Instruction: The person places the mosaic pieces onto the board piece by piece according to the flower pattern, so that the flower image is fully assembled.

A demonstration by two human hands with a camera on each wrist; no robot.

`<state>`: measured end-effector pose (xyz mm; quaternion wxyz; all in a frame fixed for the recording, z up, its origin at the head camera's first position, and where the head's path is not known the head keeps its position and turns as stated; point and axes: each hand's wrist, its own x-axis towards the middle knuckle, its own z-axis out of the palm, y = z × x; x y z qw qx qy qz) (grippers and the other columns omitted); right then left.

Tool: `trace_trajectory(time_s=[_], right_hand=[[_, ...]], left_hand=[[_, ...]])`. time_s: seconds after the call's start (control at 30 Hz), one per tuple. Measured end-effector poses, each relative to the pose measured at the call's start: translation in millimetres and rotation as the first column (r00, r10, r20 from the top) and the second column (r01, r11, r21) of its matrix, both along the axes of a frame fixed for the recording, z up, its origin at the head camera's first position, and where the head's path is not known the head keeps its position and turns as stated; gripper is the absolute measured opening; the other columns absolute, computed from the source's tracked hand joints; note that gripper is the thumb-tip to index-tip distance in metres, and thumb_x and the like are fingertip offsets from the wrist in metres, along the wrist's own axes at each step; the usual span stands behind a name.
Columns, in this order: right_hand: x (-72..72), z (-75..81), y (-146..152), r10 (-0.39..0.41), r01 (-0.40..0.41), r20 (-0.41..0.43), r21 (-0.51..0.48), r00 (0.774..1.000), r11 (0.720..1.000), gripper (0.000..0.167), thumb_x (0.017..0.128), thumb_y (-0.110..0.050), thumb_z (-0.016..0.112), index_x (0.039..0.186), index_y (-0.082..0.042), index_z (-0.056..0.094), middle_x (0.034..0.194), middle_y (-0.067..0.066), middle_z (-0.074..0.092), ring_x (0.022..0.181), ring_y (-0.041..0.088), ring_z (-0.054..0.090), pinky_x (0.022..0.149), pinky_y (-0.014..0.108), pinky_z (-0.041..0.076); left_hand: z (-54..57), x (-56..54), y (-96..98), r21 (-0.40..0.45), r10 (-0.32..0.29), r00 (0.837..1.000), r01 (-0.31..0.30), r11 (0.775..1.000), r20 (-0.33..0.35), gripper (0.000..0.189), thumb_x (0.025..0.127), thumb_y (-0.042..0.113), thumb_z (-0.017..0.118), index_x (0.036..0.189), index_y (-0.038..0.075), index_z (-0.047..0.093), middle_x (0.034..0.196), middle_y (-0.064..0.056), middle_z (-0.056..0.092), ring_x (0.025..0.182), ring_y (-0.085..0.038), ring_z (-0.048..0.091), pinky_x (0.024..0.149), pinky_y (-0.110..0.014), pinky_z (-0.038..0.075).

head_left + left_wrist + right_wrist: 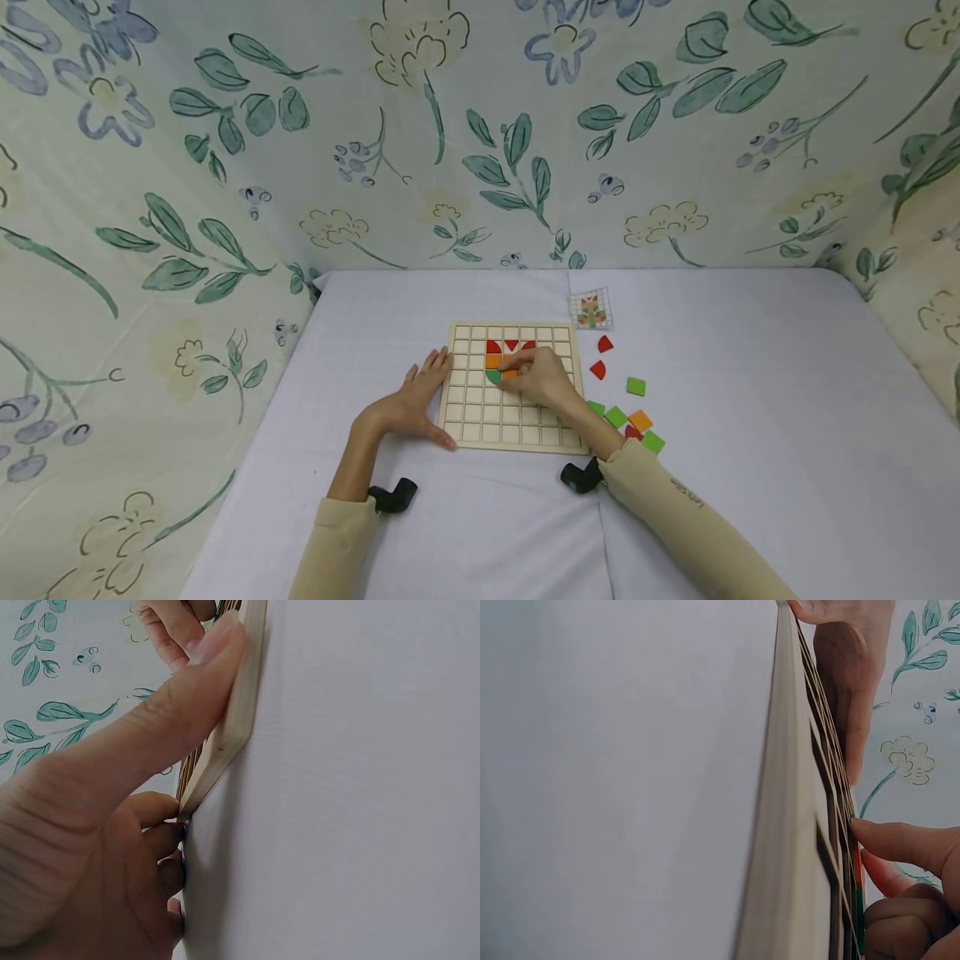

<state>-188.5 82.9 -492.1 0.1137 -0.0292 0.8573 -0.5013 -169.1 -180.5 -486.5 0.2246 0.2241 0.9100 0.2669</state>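
Observation:
A wooden grid board lies on the white cloth. My left hand rests at its left side, the straight fingers along the edge and the thumb at the near corner. Over the middle columns, my right hand pinches an orange tile between thumb and index finger, low in the grid. Beside it sit a green quarter-round tile and an orange square tile. Above these are a red quarter-round and a red triangle. The right hand partly hides the grid.
A pattern card lies past the board's far right corner. Two red quarter-round tiles are below it. Nearer the right forearm lie loose green squares, an orange square and another red piece. A patterned cloth hangs behind.

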Motion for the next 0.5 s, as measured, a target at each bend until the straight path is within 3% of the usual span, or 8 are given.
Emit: trace_trajectory(time_s=[0.3, 0.5], right_hand=[[5.0, 6.9, 5.6, -0.001, 0.001, 0.023, -0.019, 1.000, 1.000, 0.020, 0.082, -0.019, 0.088, 0.099, -0.013, 0.082, 0.073, -0.003, 0.051, 0.063, 0.014, 0.037, 0.054, 0.024, 0.029], [8.0, 15.8, 22.5, 0.029, -0.028, 0.033, -0.023, 0.999, 0.999, 0.024, 0.086, -0.022, 0.085, 0.107, -0.010, 0.081, 0.058, -0.004, 0.031, 0.051, 0.012, 0.026, 0.048, 0.022, 0.022]], left_hand=[[0.2, 0.3, 0.7, 0.005, 0.001, 1.000, -0.001, 1.000, 0.006, 0.147, 0.065, 0.044, 0.098, 0.166, 0.006, -0.002, 0.175, -0.009, -0.010, 0.163, -0.027, -0.016, 0.133, -0.052, -0.008], [-1.1, -0.6, 1.3, 0.004, -0.002, 1.000, 0.002, 1.000, -0.004, 0.147, 0.065, 0.043, 0.098, 0.166, 0.006, -0.002, 0.175, -0.009, -0.009, 0.163, -0.027, -0.015, 0.133, -0.053, -0.007]])
